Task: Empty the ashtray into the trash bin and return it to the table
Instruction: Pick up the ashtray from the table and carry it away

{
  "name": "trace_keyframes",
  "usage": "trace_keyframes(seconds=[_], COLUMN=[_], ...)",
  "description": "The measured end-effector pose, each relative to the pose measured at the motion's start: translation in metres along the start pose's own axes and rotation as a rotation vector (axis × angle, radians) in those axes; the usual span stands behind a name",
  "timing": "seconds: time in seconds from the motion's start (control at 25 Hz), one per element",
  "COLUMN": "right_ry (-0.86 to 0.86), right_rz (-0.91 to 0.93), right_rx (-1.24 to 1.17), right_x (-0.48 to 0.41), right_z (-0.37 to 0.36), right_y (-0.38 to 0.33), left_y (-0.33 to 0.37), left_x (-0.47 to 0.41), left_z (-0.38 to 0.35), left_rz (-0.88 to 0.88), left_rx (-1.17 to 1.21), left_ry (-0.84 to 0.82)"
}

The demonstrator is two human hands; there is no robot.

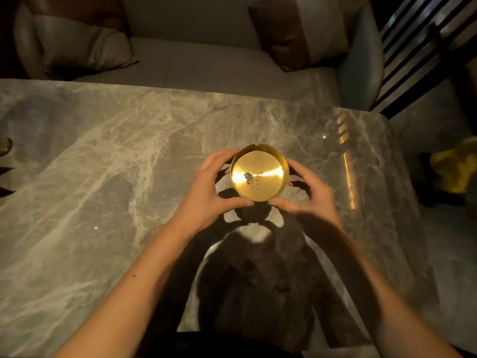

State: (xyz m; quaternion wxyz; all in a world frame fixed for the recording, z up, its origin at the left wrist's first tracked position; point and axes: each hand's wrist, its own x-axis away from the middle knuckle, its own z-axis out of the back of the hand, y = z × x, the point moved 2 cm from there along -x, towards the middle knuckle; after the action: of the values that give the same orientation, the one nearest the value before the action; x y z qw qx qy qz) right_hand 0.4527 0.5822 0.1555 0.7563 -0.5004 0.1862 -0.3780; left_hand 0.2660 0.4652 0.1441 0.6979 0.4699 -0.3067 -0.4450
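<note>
A round golden metal ashtray (259, 174) with a small patch of grey ash in its middle is held over the marble table (103, 177). My left hand (206, 192) cups its left side, thumb under the near rim. My right hand (309, 195) cups its right side, thumb meeting the near rim. The shadow on the table beneath suggests the ashtray is lifted a little off the surface. No trash bin is clearly in view.
A light sofa (201, 63) with a grey cushion (82, 45) and a brown cushion (284, 34) stands beyond the table's far edge. At the right, on the floor past the table's end, something yellow (454, 169) sits over a dark shape. Dark slats (413, 52) stand at the upper right.
</note>
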Motion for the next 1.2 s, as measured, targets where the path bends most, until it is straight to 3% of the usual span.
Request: trace_keyframes(seconds=[0.28,0.52,0.76,0.92,1.2], right_ry=[0.021,0.013,0.014,-0.100,0.054], right_rz=[-0.026,0.046,0.208,0.049,0.079], right_rx=[-0.031,0.007,0.168,-0.059,0.087], right_x=[0.003,0.003,0.000,0.011,0.037], right_z=[0.000,0.041,0.125,0.209,0.307], right_y=[-0.006,0.023,0.078,0.120,0.162], left_y=[0.000,0.018,0.051,0.084,0.143], left_x=[-0.004,-0.013,-0.031,-0.043,-0.058], left_z=[0.000,-0.041,-0.134,-0.223,-0.314], left_rz=[0.066,0.049,0.050,0.053,0.011], left_rx=[0.065,0.053,0.021,-0.009,0.018], left_ry=[-0.027,-0.026,0.004,0.016,-0.051])
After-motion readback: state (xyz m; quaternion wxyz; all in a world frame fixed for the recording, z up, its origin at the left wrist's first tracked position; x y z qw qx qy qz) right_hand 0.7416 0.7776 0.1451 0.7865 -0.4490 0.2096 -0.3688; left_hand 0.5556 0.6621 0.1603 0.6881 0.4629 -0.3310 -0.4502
